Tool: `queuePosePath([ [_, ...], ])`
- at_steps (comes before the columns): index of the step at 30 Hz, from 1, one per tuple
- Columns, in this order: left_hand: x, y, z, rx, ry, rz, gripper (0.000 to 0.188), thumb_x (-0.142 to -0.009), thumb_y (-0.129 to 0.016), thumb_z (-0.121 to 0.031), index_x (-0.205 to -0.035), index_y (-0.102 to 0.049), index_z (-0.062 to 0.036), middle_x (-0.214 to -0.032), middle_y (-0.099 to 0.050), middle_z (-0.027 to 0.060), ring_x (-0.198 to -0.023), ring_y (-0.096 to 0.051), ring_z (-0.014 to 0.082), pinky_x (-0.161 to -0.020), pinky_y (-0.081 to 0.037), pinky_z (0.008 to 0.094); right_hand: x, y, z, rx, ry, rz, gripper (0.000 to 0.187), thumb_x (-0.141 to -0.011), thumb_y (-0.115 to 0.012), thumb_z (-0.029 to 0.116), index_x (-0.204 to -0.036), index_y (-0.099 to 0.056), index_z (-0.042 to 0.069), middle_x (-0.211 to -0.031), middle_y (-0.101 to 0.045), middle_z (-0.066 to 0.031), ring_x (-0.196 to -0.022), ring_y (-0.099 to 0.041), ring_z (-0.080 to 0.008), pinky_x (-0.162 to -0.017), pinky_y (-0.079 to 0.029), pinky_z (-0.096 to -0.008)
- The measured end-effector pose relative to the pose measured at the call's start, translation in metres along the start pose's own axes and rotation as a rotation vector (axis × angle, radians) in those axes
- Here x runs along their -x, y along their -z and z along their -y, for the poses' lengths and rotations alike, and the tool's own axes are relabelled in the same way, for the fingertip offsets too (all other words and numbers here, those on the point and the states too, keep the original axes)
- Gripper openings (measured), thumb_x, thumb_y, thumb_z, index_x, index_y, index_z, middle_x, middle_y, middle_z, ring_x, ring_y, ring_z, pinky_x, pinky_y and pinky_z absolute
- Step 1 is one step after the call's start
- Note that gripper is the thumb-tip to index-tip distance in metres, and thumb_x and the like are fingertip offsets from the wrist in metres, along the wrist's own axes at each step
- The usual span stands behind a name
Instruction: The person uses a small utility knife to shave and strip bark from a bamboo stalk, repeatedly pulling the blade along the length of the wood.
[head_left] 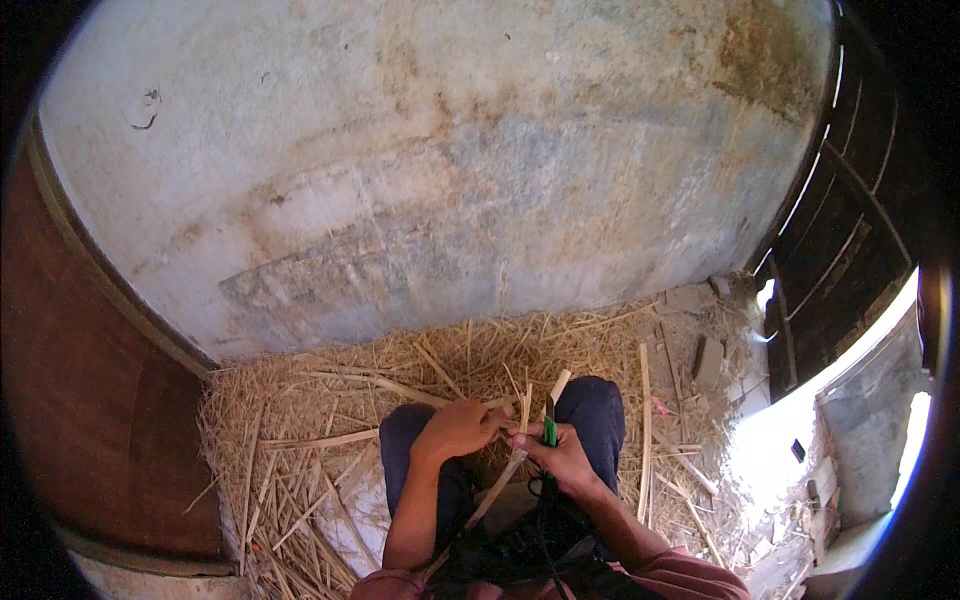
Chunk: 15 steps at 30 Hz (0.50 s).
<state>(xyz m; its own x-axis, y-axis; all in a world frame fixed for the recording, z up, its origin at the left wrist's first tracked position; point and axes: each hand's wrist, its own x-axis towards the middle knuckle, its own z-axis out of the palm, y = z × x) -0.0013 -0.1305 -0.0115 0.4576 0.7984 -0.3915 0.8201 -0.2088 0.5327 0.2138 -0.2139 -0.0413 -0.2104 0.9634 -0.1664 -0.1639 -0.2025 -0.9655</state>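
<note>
Right hand point(564, 460): fingers closed on a green-handled knife point(550, 432), a pale strip point(497, 487) passing just left of them; left hand point(452, 432): fingers bent near the strip, grip not discernible. Probable hazard: a twisting strip could deflect the blade into the left fingers. Beyond both hands' fingers: loose straw point(600, 335), then a stained wall point(420, 200).

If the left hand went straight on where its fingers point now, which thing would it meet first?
Most likely the pale strip at the right hand, just past the left hand; depth is unclear, so the right hand might come first.
</note>
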Motion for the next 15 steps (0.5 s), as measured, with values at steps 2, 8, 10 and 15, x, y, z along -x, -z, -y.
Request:
queuePosePath([
  [2, -0.020, -0.030, 0.027, 0.062, -0.226, -0.493, 0.043, -0.101, -0.066, -0.034, -0.120, -0.071, 0.0051, -0.114, -0.074, 0.0244, -0.099, -0.073, 0.0407, -0.086, -0.057, 0.0511, 0.000, 0.001, -0.005, 0.008, 0.009, 0.011, 0.021, -0.101, -0.074, 0.012, -0.117, -0.077, -0.001, -0.101, -0.079, -0.0085, -0.085, -0.070, -0.0078, -0.063, -0.045, -0.0215],
  [8, -0.021, -0.016, 0.010, 0.400, -0.313, -0.729, 0.037, -0.109, -0.058, -0.023, -0.138, -0.064, 0.0001, -0.117, -0.075, 0.0182, -0.102, -0.074, 0.0295, -0.093, -0.057, 0.0389, -0.002, 0.004, -0.006, 0.015, -0.001, 0.020, 0.021, -0.101, -0.072, 0.010, -0.118, -0.076, -0.003, -0.105, -0.078, -0.0100, -0.098, -0.074, -0.0135, -0.078, -0.055, -0.0247],
  [10, -0.010, -0.010, 0.005, 0.765, -0.317, -0.401, 0.032, -0.108, -0.061, -0.021, -0.131, -0.067, 0.0013, -0.114, -0.076, 0.0151, -0.102, -0.074, 0.0238, -0.092, -0.057, 0.0364, -0.003, 0.004, -0.008, -0.002, -0.007, 0.025, 0.021, -0.101, -0.072, 0.009, -0.118, -0.075, -0.003, -0.106, -0.078, -0.0102, -0.099, -0.073, -0.0147, -0.085, -0.057, -0.0267],
  [15, 0.011, -0.001, -0.013, 0.762, -0.382, -0.058, 0.027, -0.104, -0.069, -0.021, -0.116, -0.076, 0.0031, -0.104, -0.078, 0.0061, -0.096, -0.071, 0.0132, -0.088, -0.059, 0.0336, -0.002, 0.004, -0.011, -0.026, 0.032, 0.033, 0.022, -0.102, -0.074, 0.016, -0.117, -0.079, 0.003, -0.109, -0.079, -0.0052, -0.098, -0.068, -0.0124, -0.092, -0.054, -0.0328],
])
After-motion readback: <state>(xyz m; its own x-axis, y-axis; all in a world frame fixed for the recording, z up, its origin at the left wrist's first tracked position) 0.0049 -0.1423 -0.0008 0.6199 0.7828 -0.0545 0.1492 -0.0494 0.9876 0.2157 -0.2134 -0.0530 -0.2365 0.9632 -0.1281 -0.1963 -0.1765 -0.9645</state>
